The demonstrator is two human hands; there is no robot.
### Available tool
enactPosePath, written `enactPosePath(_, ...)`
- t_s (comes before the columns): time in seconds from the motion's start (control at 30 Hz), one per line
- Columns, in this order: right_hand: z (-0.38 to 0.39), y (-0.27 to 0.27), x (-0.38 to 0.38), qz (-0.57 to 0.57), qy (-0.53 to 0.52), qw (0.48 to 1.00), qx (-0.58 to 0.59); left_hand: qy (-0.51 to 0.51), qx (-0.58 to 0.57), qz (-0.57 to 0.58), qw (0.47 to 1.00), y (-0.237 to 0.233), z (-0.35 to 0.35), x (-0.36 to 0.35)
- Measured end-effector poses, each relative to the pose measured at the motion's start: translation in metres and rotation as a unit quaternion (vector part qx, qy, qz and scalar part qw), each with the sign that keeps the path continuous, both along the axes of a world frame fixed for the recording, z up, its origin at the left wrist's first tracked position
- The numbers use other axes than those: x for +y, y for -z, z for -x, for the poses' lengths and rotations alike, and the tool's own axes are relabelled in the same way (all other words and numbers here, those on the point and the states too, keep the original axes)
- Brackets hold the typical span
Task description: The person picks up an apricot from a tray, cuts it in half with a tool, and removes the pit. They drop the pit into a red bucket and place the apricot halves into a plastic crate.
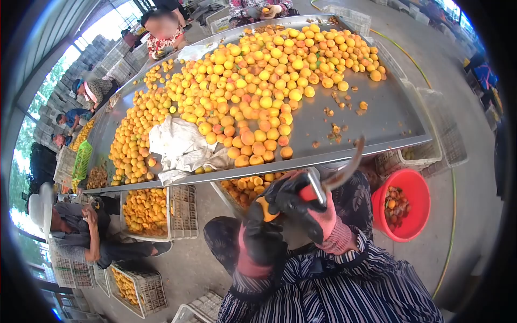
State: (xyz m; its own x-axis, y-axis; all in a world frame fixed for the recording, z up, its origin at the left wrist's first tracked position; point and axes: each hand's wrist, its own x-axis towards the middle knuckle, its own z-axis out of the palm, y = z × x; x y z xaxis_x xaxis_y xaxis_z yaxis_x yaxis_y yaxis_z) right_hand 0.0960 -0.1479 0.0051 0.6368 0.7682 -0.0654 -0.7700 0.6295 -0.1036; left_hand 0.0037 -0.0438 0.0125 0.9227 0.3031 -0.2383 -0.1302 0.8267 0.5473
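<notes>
Just below the centre of the frame, we see two hands in dark gloves with pink cuffs, close together in front of the wearer's striped top. The left hand grasps a yellow-orange fruit, which shows at its fingertips, with the dark fingers of the right hand just beside it. The right hand is clenched on a metal tool, whose curved end sweeps up and right in a blur; we cannot make out its exact form.

Above the hands, a metal table spans the upper middle of the frame, bearing a broad pile of fruit. A whitish cloth lies crumpled near its front edge, and we notice small scraps toward its right side.

At the right, a red bucket holds fruit pieces. To the left of the hands, a crate filled with orange halves stands by the table edge, and a second crate sits lower left. Beside them we see a seated person in a pale hat.
</notes>
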Motion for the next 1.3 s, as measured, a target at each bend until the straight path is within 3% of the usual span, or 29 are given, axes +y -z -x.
enactPosePath(0.03, -0.003, 0.001, -0.003, -0.002, -0.001, 1.0, -0.002, -0.004, 0.007, -0.054, 0.999, -0.005, -0.001, 0.002)
enactPosePath(0.07, -0.004, -0.001, -0.006, 0.12, -0.006, 0.977, -0.174, -0.03, -0.019, -0.058, 0.998, -0.001, -0.007, 0.008)
enactPosePath(0.1, -0.006, -0.005, -0.008, 0.236, -0.01, 0.911, -0.338, -0.034, -0.021, -0.059, 0.997, -0.005, -0.006, 0.01)
enactPosePath(0.17, -0.014, -0.014, -0.018, 0.3, 0.021, 0.798, -0.523, -0.1, 0.018, -0.099, 0.99, -0.016, 0.0, 0.018)
enactPosePath(0.23, -0.01, -0.007, -0.021, 0.285, -0.017, 0.843, -0.457, -0.081, 0.022, -0.135, 0.987, -0.015, 0.002, 0.024)
enactPosePath(0.3, -0.003, 0.0, -0.019, 0.286, -0.017, 0.846, -0.45, -0.067, 0.019, -0.183, 0.981, -0.01, 0.0, 0.022)
enactPosePath(0.4, 0.002, 0.004, -0.009, 0.262, -0.026, 0.863, -0.431, -0.086, -0.026, -0.1, 0.991, 0.006, -0.006, 0.029)
enactPosePath(0.47, 0.002, 0.0, -0.006, 0.236, -0.037, 0.878, -0.414, -0.101, 0.01, -0.123, 0.987, 0.013, -0.007, 0.03)
enactPosePath(0.57, -0.004, -0.018, -0.01, 0.319, -0.009, 0.67, -0.671, -0.125, 0.072, -0.11, 0.983, 0.023, -0.004, 0.038)
enactPosePath(0.6, -0.003, -0.018, -0.009, 0.326, -0.01, 0.635, -0.7, -0.094, 0.064, -0.291, 0.95, 0.03, -0.002, 0.041)
enactPosePath(0.63, 0.001, -0.015, -0.007, 0.327, -0.011, 0.635, -0.7, -0.059, 0.052, -0.462, 0.883, 0.034, -0.001, 0.043)
enactPosePath(0.67, 0.006, -0.009, -0.005, 0.338, 0.019, 0.612, -0.714, -0.13, 0.017, -0.679, 0.723, 0.036, -0.001, 0.041)
enactPosePath(0.73, 0.019, -0.003, -0.005, 0.339, 0.092, 0.546, -0.761, -0.165, 0.012, -0.676, 0.718, 0.041, -0.006, 0.041)
enactPosePath(0.77, 0.023, -0.001, -0.004, 0.339, 0.092, 0.545, -0.761, -0.199, 0.012, -0.673, 0.712, 0.045, -0.006, 0.041)
enactPosePath(0.83, 0.03, 0.004, -0.001, 0.367, 0.067, 0.476, -0.797, -0.234, 0.014, -0.669, 0.705, 0.046, -0.004, 0.042)
enactPosePath(0.87, 0.034, 0.005, 0.001, 0.373, 0.068, 0.456, -0.805, -0.228, 0.03, -0.703, 0.672, 0.044, -0.003, 0.044)
enactPosePath(0.9, 0.035, 0.004, 0.002, 0.372, 0.068, 0.457, -0.805, -0.222, 0.045, -0.736, 0.638, 0.042, -0.003, 0.045)
enactPosePath(1.0, 0.036, 0.001, 0.004, 0.376, 0.055, 0.463, -0.801, -0.221, 0.033, -0.75, 0.622, 0.04, -0.001, 0.047)
enactPosePath(1.07, 0.035, 0.004, 0.008, 0.41, 0.048, 0.413, -0.812, -0.236, 0.034, -0.766, 0.597, 0.052, -0.001, 0.05)
enactPosePath(1.1, 0.032, 0.009, 0.009, 0.41, 0.048, 0.414, -0.812, -0.249, 0.033, -0.781, 0.571, 0.052, -0.003, 0.05)
enactPosePath(1.13, 0.028, 0.015, 0.01, 0.369, 0.083, 0.495, -0.783, -0.248, 0.033, -0.782, 0.572, 0.049, -0.002, 0.049)
enactPosePath(1.17, 0.024, 0.018, 0.011, 0.325, 0.118, 0.57, -0.745, -0.219, 0.05, -0.754, 0.617, 0.043, -0.001, 0.048)
enactPosePath(1.2, 0.02, 0.008, 0.011, 0.327, 0.088, 0.635, -0.695, -0.191, 0.071, -0.723, 0.66, 0.039, 0.0, 0.047)
enactPosePath(1.3, 0.02, 0.004, 0.007, 0.34, 0.052, 0.652, -0.676, -0.139, 0.05, -0.695, 0.703, 0.042, 0.005, 0.052)
